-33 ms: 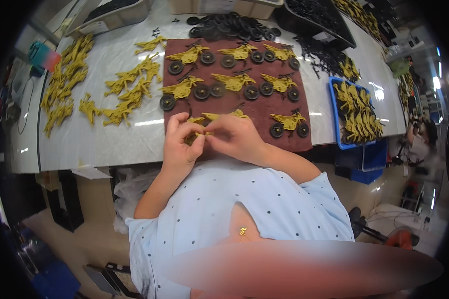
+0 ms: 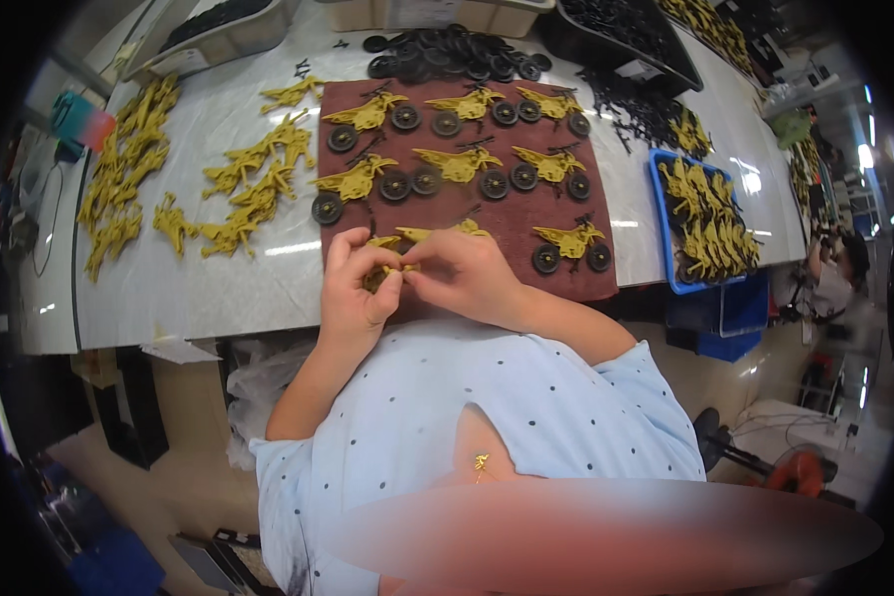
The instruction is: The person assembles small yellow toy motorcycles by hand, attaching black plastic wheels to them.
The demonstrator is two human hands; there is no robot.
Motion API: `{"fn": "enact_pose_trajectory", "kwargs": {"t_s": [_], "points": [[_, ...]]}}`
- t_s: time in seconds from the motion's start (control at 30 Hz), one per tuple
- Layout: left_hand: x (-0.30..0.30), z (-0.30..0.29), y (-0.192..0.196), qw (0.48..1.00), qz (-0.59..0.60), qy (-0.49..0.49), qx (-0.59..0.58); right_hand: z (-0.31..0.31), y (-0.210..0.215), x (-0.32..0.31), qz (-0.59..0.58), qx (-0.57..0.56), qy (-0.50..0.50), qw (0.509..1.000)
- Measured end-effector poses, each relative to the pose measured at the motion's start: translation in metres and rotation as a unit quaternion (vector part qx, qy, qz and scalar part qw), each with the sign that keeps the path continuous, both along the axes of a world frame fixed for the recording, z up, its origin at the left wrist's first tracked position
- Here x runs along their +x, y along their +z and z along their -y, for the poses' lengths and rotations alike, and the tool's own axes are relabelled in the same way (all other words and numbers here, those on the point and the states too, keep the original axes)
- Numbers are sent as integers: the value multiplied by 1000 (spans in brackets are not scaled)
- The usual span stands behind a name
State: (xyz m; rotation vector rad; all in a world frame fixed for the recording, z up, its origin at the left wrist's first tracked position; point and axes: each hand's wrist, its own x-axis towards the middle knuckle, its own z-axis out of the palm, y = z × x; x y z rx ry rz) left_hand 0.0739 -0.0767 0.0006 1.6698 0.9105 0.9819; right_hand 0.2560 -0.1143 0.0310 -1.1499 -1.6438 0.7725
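Above the near edge of a dark red cloth [image 2: 403, 97], my left hand [image 2: 353, 290] pinches a small yellow toy motorcycle body [image 2: 375, 279], mostly hidden behind the fingers. My right hand [image 2: 472, 278] meets it from the right, thumb and fingertips pressed together at the same yellow part. Whether a smaller piece sits between those fingertips is too small to tell. Just behind the right hand lies another yellow motorcycle [image 2: 417, 234], partly covered. Toy motorcycles with black wheels, such as one at the near right [image 2: 569, 241], stand in rows on the cloth.
Loose yellow bodies [image 2: 258, 194] lie left of the cloth, with a larger pile [image 2: 129, 169] farther left. Black wheels [image 2: 447, 55] are heaped behind it. A blue tray [image 2: 663, 214] of yellow and black motorcycles sits at right, near a black bin [image 2: 656, 79] and scattered black parts [image 2: 616, 109].
The table and everything on it appear shifted slightly to the left in the picture. Both hands keep nearly the same pinch on the yellow body.
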Motion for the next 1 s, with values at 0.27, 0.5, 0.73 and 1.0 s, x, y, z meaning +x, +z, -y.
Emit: {"fn": "enact_pose_trajectory", "kwargs": {"t_s": [0.27,0.5,0.73,1.0], "points": [[7,-7,10,999,-15,-34,25,0,-9,7,16,9,-1,1000],[7,-15,7,996,16,14,84,-10,-19,17,22,-34,-59,997],[14,-36,4,998,-61,10,17,-15,-16,19,68,-43,-123,989],[7,-44,-3,998,-41,-47,-15,-23,-19,22,219,53,-101,969]]}}
